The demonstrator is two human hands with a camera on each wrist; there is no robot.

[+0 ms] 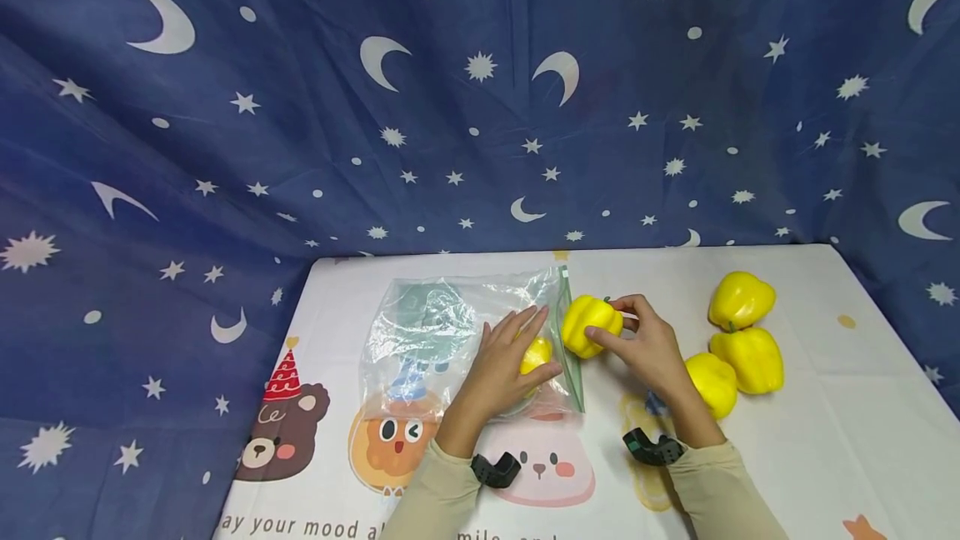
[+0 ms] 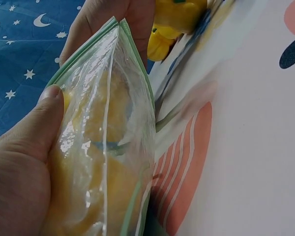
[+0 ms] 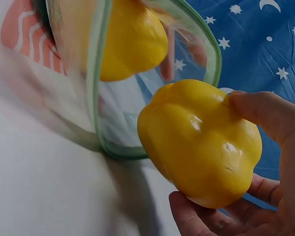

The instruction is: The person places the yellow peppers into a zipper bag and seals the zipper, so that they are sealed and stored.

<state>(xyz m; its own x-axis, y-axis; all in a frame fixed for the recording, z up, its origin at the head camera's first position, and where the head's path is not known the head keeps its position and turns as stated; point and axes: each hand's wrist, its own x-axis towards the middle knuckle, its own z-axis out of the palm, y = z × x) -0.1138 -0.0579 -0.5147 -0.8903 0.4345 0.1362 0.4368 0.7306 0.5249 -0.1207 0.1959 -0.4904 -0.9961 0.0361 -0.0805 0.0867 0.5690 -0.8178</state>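
Observation:
A clear zip bag (image 1: 405, 323) with a green-edged mouth lies on the table, its mouth toward the right. My left hand (image 1: 495, 365) holds the bag near the mouth, fingers spread over it and thumb at the green rim in the left wrist view. Inside the bag, under that hand, is a yellow bell pepper (image 1: 537, 354). My right hand (image 1: 654, 350) grips another yellow bell pepper (image 3: 196, 142) between thumb and fingers, right at the bag's mouth. In the right wrist view the mouth gapes, and the bagged pepper shows through it.
Three more yellow peppers lie grouped to the right: one at the back (image 1: 741, 300), a middle one (image 1: 750, 361) and a front one (image 1: 714, 386) partly behind my right wrist. A white cloth with cartoon prints (image 1: 540, 473) covers the table. A dark blue star-and-moon curtain (image 1: 465, 90) hangs behind.

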